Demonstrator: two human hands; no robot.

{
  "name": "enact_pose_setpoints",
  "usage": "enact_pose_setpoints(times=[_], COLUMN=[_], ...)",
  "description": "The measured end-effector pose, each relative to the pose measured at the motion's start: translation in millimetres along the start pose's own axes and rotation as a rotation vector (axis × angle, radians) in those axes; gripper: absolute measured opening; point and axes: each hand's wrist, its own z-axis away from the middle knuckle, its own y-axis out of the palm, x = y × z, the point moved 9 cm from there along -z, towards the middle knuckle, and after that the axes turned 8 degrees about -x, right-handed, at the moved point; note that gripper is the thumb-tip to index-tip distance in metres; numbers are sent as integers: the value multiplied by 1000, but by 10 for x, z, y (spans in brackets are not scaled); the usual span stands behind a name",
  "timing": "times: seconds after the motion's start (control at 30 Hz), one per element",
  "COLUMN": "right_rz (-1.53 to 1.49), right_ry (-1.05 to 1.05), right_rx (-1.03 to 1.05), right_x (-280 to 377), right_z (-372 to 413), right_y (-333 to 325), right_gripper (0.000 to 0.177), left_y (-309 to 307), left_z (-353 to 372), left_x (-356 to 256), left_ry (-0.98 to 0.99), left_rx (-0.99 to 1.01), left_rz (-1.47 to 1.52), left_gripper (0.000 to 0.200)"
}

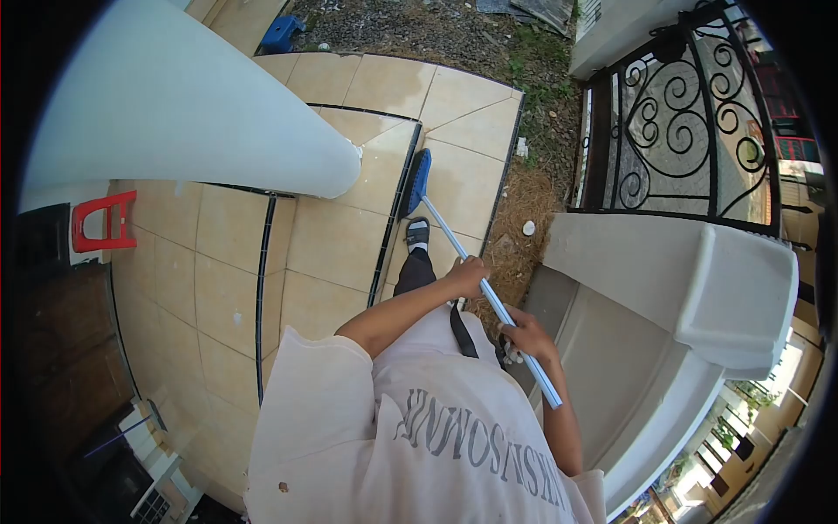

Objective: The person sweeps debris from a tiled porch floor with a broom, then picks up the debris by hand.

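Observation:
A broom with a blue head (420, 181) and a blue-and-white striped handle (447, 230) runs slantwise in front of me. My left hand (470, 275) is wrapped round the middle of the handle. Nearer its upper end, my right hand (529, 335) grips the same handle. The broom head rests on the beige tiled floor (467, 162), against the dark-edged step (402, 170). Close to the head is my sandalled foot (418, 234). Both hands are closed, with the handle passing through them.
A thick white column (201, 105) stands on the left, with a red plastic stool (105, 222) beyond it. To the right are a low white wall (628, 262) and a black wrought-iron gate (672, 131). Gravel (393, 35) and dry grass (524, 205) border the tiles. A blue stool (281, 33) lies farther off.

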Motion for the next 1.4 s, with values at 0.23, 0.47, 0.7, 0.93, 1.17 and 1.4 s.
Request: enact_pose_setpoints(times=[0.23,0.47,0.7,0.93,1.17,1.4], right_rz=[75,709,23,184,172,-702], right_ry=[16,-242,37,66,-126,-807], right_rx=[-123,-595,-211,76,321,191], right_x=[-962,-1597,-964,64,576,831], right_z=[-1041,-445,1305,2880,3487,3316], right_y=[180,-299,-556,-268,917,1882], right_gripper=[40,34,31,57,54,55], left_y=[-160,142,-201,-391,-530,-627], left_z=[351,728,1217,1973,3150,4633], left_x=[-191,-513,-363,-852,-279,451], left_ry=[-85,70,-77,167,75,-7], left_rx=[-155,10,-194,-534,-596,-1095], left_rz=[11,216,198,-38,100,132], left_gripper=[56,38,44,69,25,22])
